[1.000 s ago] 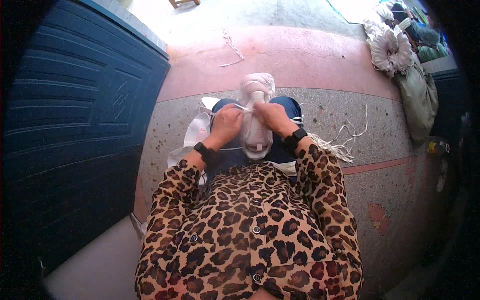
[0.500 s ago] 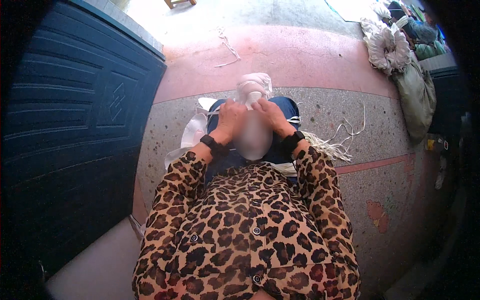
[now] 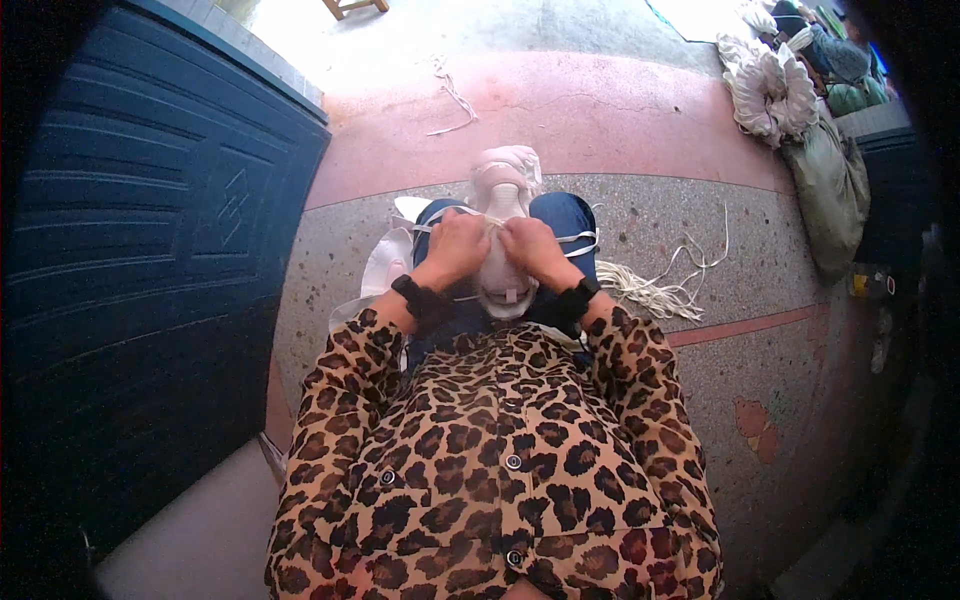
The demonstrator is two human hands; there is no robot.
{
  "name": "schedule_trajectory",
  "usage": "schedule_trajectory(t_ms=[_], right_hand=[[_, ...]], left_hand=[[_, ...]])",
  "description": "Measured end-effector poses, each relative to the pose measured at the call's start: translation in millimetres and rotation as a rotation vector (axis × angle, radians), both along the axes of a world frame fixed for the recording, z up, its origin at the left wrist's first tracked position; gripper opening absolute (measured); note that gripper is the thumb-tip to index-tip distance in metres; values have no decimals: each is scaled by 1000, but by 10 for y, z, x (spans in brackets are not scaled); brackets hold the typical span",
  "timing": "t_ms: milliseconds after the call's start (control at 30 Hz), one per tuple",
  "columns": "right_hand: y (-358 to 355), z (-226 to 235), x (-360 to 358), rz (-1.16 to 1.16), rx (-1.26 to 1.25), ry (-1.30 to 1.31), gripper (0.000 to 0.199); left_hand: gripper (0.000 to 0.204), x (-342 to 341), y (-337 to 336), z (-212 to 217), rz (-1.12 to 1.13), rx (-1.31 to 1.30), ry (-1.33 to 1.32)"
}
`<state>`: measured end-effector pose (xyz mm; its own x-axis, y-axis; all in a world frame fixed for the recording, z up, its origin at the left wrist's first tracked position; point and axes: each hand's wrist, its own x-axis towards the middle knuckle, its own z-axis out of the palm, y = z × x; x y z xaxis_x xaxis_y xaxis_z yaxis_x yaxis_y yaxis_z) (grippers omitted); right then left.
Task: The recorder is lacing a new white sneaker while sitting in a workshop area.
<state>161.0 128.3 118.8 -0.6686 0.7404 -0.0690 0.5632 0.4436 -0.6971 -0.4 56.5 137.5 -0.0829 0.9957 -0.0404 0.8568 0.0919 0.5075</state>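
**A:** So what's around the hands, going left to right?

**B:** Far left is a big dark blue door, ribbed panels. Next to it the floor goes pink up top and speckled grey lower down. A loose bit of string lies on the pink part. Right of the knees there's a pile of pale cords, and way off in the top right corner a heap of white bundles with a green sack just below it.

**A:** Anything blocking the view?

**B:** Kinda. The leopard shirt fills the bottom, and the hands cover the middle of the thing being worked on.

**A:** Which is?

**B:** A pale pink stuffed form lying along the lap, on blue jeans, with thin white cord wrapped across it. Some white cloth sits just left of the legs.

**A:** And the grip?

**B:** Left hand is curled tight, fingers pinching the cord on top of the form. Right hand does the same, right beside it, knuckles nearly touching. Can't tell exactly how the cord runs under the fingers.

**A:** Pose?

**B:** Both palms down, wrists with black bands, forearms angling in from the lower edge to meet over the lap.
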Motion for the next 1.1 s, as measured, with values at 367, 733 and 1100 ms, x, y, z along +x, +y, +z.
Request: schedule_trajectory(t_ms=[367,733,1100], right_hand=[[-188,53,-177,96,252,-238,12],[-286,-56,-235,47,332,-197,14],[-276,623,958,123,-461,154,26]], left_hand=[[17,-199,70,-130,-60,-43,-150],[18,-237,78,-164,-139,-57,-112],[21,201,-155,406,-446,389,-76]])
